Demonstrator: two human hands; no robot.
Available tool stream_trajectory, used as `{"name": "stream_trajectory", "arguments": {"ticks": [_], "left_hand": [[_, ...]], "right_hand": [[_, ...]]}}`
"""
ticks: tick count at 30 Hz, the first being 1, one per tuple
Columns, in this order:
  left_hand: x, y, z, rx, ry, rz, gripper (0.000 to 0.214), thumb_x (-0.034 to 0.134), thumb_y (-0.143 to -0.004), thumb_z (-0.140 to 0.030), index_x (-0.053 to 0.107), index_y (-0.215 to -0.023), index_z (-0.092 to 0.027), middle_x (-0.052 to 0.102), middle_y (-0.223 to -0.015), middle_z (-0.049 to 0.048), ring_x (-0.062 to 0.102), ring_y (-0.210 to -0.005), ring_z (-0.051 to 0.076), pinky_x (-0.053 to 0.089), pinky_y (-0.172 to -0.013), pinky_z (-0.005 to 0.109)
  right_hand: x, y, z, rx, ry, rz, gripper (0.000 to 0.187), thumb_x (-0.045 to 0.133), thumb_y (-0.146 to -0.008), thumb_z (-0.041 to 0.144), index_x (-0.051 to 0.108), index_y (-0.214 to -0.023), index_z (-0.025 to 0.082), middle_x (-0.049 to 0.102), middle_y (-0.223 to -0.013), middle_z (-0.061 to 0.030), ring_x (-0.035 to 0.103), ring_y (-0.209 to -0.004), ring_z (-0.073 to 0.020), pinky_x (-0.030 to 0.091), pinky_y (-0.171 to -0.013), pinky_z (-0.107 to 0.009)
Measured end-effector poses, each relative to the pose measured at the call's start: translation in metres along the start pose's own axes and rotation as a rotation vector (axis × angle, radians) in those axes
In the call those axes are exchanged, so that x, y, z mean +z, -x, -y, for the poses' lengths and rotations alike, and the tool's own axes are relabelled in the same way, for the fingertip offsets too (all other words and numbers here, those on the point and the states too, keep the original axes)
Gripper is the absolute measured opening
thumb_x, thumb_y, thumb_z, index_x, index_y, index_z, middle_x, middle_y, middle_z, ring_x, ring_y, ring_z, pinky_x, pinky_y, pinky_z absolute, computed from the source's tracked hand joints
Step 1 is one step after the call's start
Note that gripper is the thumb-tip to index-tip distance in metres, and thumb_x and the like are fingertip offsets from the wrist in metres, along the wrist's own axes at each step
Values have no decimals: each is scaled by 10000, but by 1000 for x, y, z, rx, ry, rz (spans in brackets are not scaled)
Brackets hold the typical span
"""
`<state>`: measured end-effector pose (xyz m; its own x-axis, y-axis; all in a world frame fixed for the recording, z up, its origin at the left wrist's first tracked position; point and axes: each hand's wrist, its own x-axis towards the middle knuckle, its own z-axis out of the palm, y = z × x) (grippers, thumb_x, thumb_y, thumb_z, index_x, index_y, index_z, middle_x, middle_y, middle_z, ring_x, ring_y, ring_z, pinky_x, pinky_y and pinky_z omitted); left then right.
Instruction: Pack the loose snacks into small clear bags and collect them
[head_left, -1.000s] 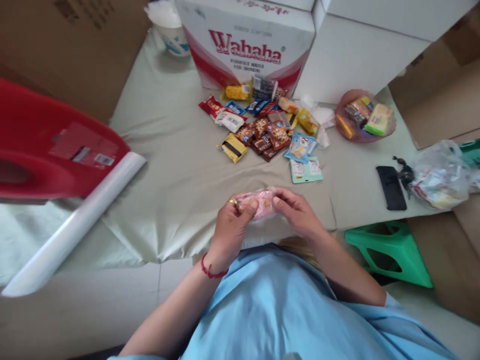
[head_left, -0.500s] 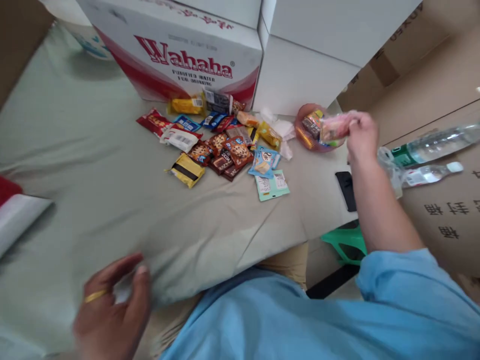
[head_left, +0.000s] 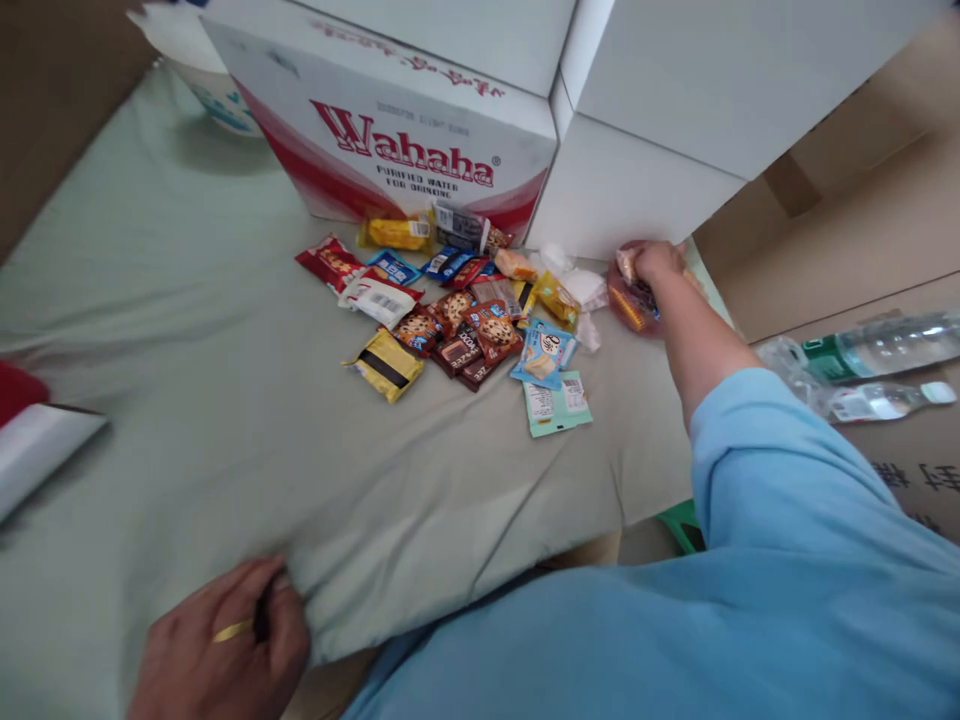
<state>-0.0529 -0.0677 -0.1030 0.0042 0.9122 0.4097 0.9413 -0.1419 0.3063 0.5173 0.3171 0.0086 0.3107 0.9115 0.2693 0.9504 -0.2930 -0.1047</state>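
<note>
My right hand (head_left: 657,264) reaches far out over the pink plate (head_left: 624,300) beside the white box, fingers curled around a pink snack packet (head_left: 627,264) that it lowers onto the plate's other snacks. My left hand (head_left: 225,650), a gold ring on one finger, rests at the near edge of the pale green cloth (head_left: 187,400), fingers bent and pressed on the fabric. A heap of several small snack packets (head_left: 457,320) lies between the hands, in front of the Wahaha box.
A red-and-white Wahaha carton (head_left: 390,130) and plain white boxes (head_left: 675,120) stand at the back. A paper cup (head_left: 210,95) is at far left. Water bottles (head_left: 870,350) lie on cardboard to the right. A green stool (head_left: 679,522) sits below the table edge. A white roll (head_left: 37,455) lies left.
Both hands held the pink packet near my body a second ago. My right hand has since carried it out and down to the pink plate; my left hand dropped to the cloth's near edge.
</note>
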Motion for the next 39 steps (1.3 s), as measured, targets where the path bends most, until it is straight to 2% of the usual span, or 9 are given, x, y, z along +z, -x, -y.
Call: {"name": "stream_trajectory", "arguments": {"ticks": [4, 8, 13, 20, 23, 26, 32, 36, 39], "left_hand": [[2, 4, -1, -11, -6, -39, 135, 673, -901, -217, 711, -1031, -226, 759, -992, 127, 706, -926, 344, 570, -875, 519], [3, 4, -2, 28, -8, -74, 195, 701, -870, -177, 721, -1058, -222, 778, -1013, 125, 725, -931, 334, 580, -879, 508], [2, 5, -2, 25, 13, -88, 223, 706, -856, -151, 743, -1060, -231, 795, -1015, 108, 738, -909, 308, 594, -853, 485], [2, 2, -6, 2, 51, -96, 158, 699, -871, -178, 740, -1013, -236, 790, -988, 98, 727, -921, 307, 584, -860, 479], [-9, 1, -10, -23, 138, -75, 106, 682, -926, -198, 724, -1015, -237, 777, -1022, 114, 723, -974, 310, 582, -927, 507], [-21, 1, -20, -132, 258, -56, 82, 655, -987, -278, 716, -1027, -240, 763, -1072, 110, 720, -1025, 294, 577, -984, 510], [-25, -23, -88, -281, 719, 193, 168, 585, -1073, -350, 720, -1085, -253, 737, -993, 26, 710, -864, 175, 584, -774, 316], [-10, -61, -154, -129, 928, 188, 199, 643, -1043, -419, 699, -1077, -232, 712, -1029, 45, 681, -874, 165, 578, -770, 299], [7, -83, -182, -141, 964, 183, 388, 805, -897, -502, 687, -1117, -205, 701, -1065, 66, 671, -924, 186, 557, -764, 301]], "right_hand": [[-7, 0, 8, 229, 29, -27, 278, 525, -1083, 161, 721, -1110, -34, 615, -1322, -306, 549, -1294, -266, 379, -968, -434], [-28, 5, 27, 120, 41, -111, 384, 368, -1087, 114, 682, -1191, -80, 575, -1384, -300, 474, -1378, -238, 339, -1012, -420], [-46, 36, 51, -142, -145, -80, 362, 430, -1006, 66, 749, -1177, 57, 721, -1179, -152, 654, -1074, -189, 420, -991, -371], [-33, 111, 40, -235, -234, 423, 43, 764, -810, 186, 739, -843, 174, 695, -768, -26, 578, -708, -172, 461, -758, -318], [-29, 142, 29, -124, -368, 358, 98, 753, -750, 180, 659, -731, 198, 618, -661, 18, 518, -648, -150, 434, -704, -304], [-40, 180, 22, 117, -789, 199, 140, 750, -766, 307, 649, -790, 214, 567, -616, 51, 497, -589, -137, 418, -621, -287], [-63, 290, 48, 421, -1617, 381, 362, 907, -658, 375, 691, -912, 236, 622, -737, 44, 527, -592, -97, 440, -523, -218], [-62, 343, 86, 552, -1719, 555, 403, 936, -620, 326, 684, -922, 237, 597, -706, 58, 503, -561, -79, 396, -481, -189], [-62, 363, 106, 522, -1657, 667, 376, 928, -644, 385, 694, -891, 224, 555, -644, 71, 461, -534, -74, 357, -471, -193]]}}
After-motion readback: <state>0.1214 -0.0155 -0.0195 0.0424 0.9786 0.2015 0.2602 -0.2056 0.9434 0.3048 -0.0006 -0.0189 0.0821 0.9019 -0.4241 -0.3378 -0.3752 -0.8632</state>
